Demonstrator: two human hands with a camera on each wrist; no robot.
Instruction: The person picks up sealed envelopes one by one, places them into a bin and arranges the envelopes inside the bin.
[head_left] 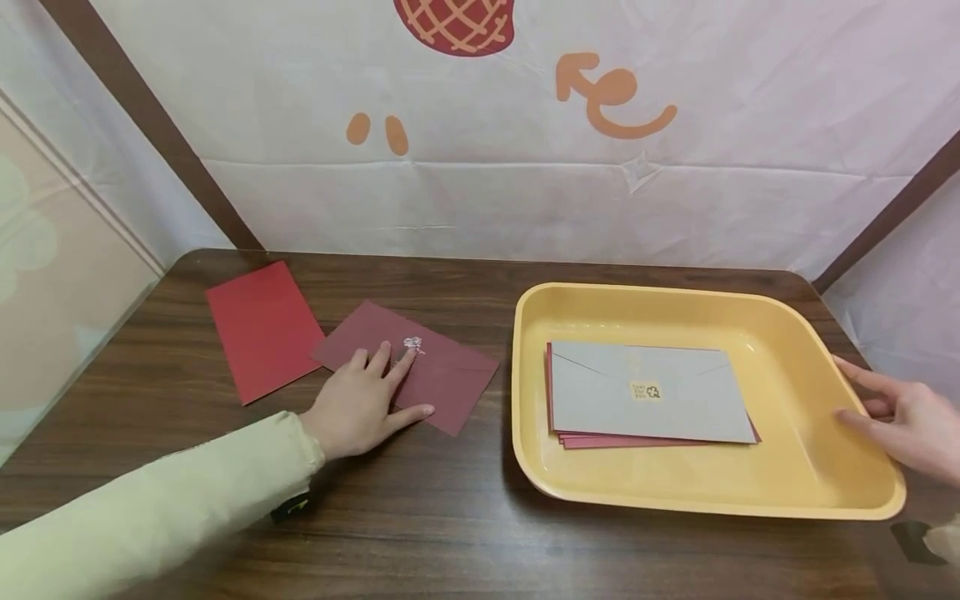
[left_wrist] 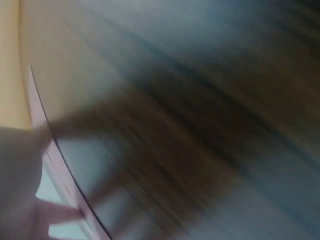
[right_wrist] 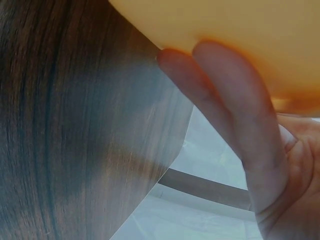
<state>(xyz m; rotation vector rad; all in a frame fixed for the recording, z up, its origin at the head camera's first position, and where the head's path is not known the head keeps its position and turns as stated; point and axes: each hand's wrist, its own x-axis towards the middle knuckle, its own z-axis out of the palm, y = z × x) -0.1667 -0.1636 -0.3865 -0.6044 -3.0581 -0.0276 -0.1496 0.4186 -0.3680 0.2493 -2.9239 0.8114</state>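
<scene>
My left hand [head_left: 358, 402] lies with spread fingers on a dark red envelope [head_left: 450, 372] that has a small silver mark. The left wrist view shows this hand [left_wrist: 20, 185] blurred at the envelope's pink-looking edge. At the far right, my right hand [head_left: 911, 417] grips the rim of a yellow tray [head_left: 810, 492], thumb inside and fingers outside. Up close in the right wrist view, two fingers [right_wrist: 240, 100] lie against the tray's outer wall. Inside the tray, a grey envelope [head_left: 660, 408] with a gold label tops a stack of red envelopes [head_left: 637, 443].
A brighter red envelope [head_left: 262, 329] lies at the left, its right corner meeting the dark red one. Everything stands on a dark wood-grain table [head_left: 420, 533]. A printed white cloth [head_left: 480, 208] hangs behind the table's back edge, with brown poles [head_left: 161, 125] at the sides.
</scene>
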